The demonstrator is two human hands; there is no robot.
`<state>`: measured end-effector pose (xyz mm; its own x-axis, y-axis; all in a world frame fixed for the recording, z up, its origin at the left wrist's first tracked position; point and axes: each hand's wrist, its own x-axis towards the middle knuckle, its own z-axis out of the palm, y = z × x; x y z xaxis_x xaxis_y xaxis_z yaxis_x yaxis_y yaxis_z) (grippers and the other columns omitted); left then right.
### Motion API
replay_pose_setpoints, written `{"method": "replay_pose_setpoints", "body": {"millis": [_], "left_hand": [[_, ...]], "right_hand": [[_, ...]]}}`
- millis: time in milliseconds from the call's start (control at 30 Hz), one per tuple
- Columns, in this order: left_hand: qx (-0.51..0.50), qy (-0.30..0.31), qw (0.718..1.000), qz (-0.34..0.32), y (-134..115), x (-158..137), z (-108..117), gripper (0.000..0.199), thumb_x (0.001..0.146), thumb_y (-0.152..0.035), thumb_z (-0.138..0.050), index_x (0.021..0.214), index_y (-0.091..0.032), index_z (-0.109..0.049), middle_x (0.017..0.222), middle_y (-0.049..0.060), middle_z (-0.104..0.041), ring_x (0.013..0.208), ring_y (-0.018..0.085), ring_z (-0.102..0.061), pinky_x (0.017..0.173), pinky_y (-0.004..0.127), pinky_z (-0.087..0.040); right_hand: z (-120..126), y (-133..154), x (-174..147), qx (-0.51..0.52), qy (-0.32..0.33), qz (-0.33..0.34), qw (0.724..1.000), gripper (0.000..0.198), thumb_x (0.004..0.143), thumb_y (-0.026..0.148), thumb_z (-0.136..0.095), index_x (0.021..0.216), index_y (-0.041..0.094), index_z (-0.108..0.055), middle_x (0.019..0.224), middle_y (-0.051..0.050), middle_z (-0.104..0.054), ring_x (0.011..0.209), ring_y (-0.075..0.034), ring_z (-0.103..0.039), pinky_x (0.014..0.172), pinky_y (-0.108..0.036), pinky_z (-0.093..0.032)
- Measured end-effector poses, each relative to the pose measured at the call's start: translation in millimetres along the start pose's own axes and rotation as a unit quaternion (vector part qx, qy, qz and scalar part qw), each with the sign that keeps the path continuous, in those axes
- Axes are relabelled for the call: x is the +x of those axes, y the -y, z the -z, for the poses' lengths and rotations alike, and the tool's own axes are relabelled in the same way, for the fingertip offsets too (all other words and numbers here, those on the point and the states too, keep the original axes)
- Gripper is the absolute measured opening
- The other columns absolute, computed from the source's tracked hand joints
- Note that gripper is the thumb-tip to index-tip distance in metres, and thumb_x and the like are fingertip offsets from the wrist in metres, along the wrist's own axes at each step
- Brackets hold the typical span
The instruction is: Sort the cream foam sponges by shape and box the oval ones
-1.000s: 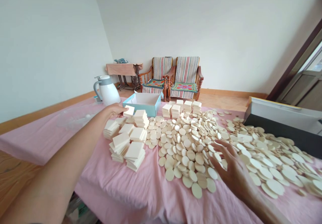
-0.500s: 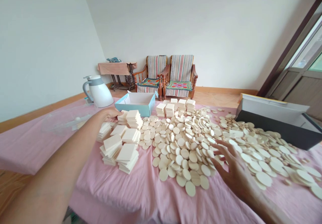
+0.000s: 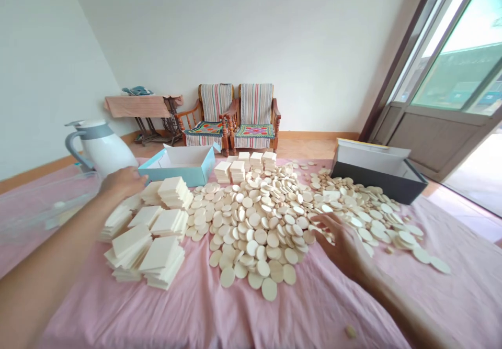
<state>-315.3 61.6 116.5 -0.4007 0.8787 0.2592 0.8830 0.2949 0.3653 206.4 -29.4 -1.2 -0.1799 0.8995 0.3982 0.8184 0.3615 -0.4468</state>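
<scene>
My left hand [image 3: 122, 182] is beside the near left corner of the light-blue box [image 3: 176, 173], just behind the stacks of square wooden tiles [image 3: 172, 192]. Its fingers point right, stretched out, partly bent; I see nothing held in them. A heap of round wooden discs [image 3: 254, 228] spreads over the middle of the pink cloth. At the heap's right side, my right hand [image 3: 339, 241] is open, fingers spread and slightly curled, touching or just over the discs. More discs [image 3: 376, 215] lie beyond it, to the right.
A dark box [image 3: 376, 181] with a white inside stands at the back right. A white jug [image 3: 104, 147] is at the left, near clear plastic [image 3: 47, 202]. Smaller tile stacks [image 3: 237, 171] stand behind the heap. Two armchairs [image 3: 254, 111] are against the wall.
The view has turned right, so things appear further left and the door shows more. My left hand stays near the tile stacks and blue box; my right hand stays by the discs.
</scene>
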Motion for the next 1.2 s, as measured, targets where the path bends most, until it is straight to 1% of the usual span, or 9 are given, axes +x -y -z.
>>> {"method": "replay_pose_setpoints", "body": {"millis": [100,167,367,467,600,733,900,1033,1200], "left_hand": [[0.014,-0.045,0.998,-0.033,-21.9,-7.8,3.7,0.047,0.082,-0.033,-0.056,0.125,-0.015,-0.048,0.117,0.009,-0.063,0.104,0.026,-0.058,0.092,0.041,-0.044],[-0.007,-0.064,0.991,-0.120,-49.6,-22.6,1.1,0.047,0.084,-0.035,-0.051,0.128,-0.018,-0.047,0.118,0.007,-0.063,0.099,0.019,-0.061,0.089,0.033,-0.046],[-0.065,0.071,0.939,-0.331,-149.1,-84.9,-27.6,0.040,0.082,-0.039,-0.050,0.114,-0.018,-0.060,0.110,0.006,-0.067,0.092,0.021,-0.064,0.081,0.030,-0.050],[-0.045,0.122,0.893,-0.431,-182.1,-103.1,-52.6,0.034,0.085,-0.035,-0.049,0.111,-0.018,-0.063,0.111,0.007,-0.067,0.100,0.023,-0.062,0.088,0.034,-0.047],[-0.051,0.165,0.845,-0.506,-222.0,-107.8,-95.9,0.029,0.087,-0.031,-0.050,0.110,-0.018,-0.064,0.109,0.009,-0.068,0.101,0.022,-0.062,0.088,0.033,-0.046],[-0.037,0.185,0.804,-0.564,-278.9,-105.9,-145.6,0.025,0.087,-0.028,-0.052,0.104,-0.016,-0.065,0.102,0.009,-0.069,0.099,0.022,-0.062,0.088,0.032,-0.046],[-0.011,0.219,0.771,-0.598,-348.1,-114.9,-200.4,0.030,0.090,-0.039,-0.048,0.104,-0.019,-0.065,0.108,0.009,-0.067,0.105,0.022,-0.058,0.093,0.034,-0.043],[0.023,0.242,0.761,-0.601,-359.3,-121.1,-216.8,0.047,0.091,-0.055,-0.040,0.108,-0.018,-0.062,0.112,0.012,-0.063,0.108,0.027,-0.055,0.099,0.042,-0.036],[0.052,0.244,0.755,-0.606,-318.0,-109.3,-194.7,0.049,0.087,-0.060,-0.041,0.103,-0.019,-0.063,0.105,0.012,-0.062,0.104,0.029,-0.054,0.098,0.048,-0.033]], "right_hand": [[14.1,-31.3,28.8,-0.081,-0.006,-0.029,0.996,0.026,0.086,0.026,-0.047,0.105,0.018,-0.062,0.102,-0.009,-0.062,0.087,-0.019,-0.061,0.076,-0.030,-0.046],[21.7,-52.6,55.9,-0.143,0.009,-0.046,0.989,0.028,0.084,0.016,-0.044,0.103,0.016,-0.064,0.104,-0.011,-0.062,0.094,-0.021,-0.059,0.080,-0.030,-0.043],[22.6,-94.3,115.3,-0.256,0.147,-0.089,0.951,0.030,0.079,0.012,-0.047,0.103,0.015,-0.065,0.105,-0.015,-0.064,0.106,-0.029,-0.053,0.081,-0.036,-0.036],[22.7,-103.0,115.9,-0.246,0.158,-0.086,0.952,0.025,0.079,0.023,-0.053,0.099,0.016,-0.067,0.102,-0.014,-0.063,0.099,-0.028,-0.055,0.077,-0.035,-0.037],[32.7,-110.7,101.0,-0.100,0.180,-0.035,0.978,0.018,0.079,0.027,-0.050,0.077,0.016,-0.063,0.078,-0.006,-0.063,0.076,-0.018,-0.056,0.066,-0.027,-0.038],[43.3,-121.7,86.7,-0.017,0.114,-0.022,0.993,0.015,0.081,0.029,-0.046,0.079,0.019,-0.057,0.074,-0.002,-0.062,0.069,-0.015,-0.055,0.064,-0.026,-0.039],[47.0,-140.0,81.5,0.046,-0.032,-0.105,0.993,0.021,0.083,0.039,-0.047,0.085,0.021,-0.057,0.078,-0.004,-0.067,0.070,-0.017,-0.059,0.065,-0.028,-0.044],[47.4,-151.2,78.3,0.102,-0.083,-0.172,0.976,0.026,0.083,0.042,-0.047,0.092,0.020,-0.058,0.083,-0.007,-0.070,0.071,-0.019,-0.062,0.064,-0.030,-0.048],[47.7,-158.9,71.0,0.115,-0.090,-0.190,0.971,0.029,0.082,0.042,-0.047,0.095,0.018,-0.059,0.084,-0.008,-0.070,0.072,-0.020,-0.063,0.062,-0.031,-0.049]]}}
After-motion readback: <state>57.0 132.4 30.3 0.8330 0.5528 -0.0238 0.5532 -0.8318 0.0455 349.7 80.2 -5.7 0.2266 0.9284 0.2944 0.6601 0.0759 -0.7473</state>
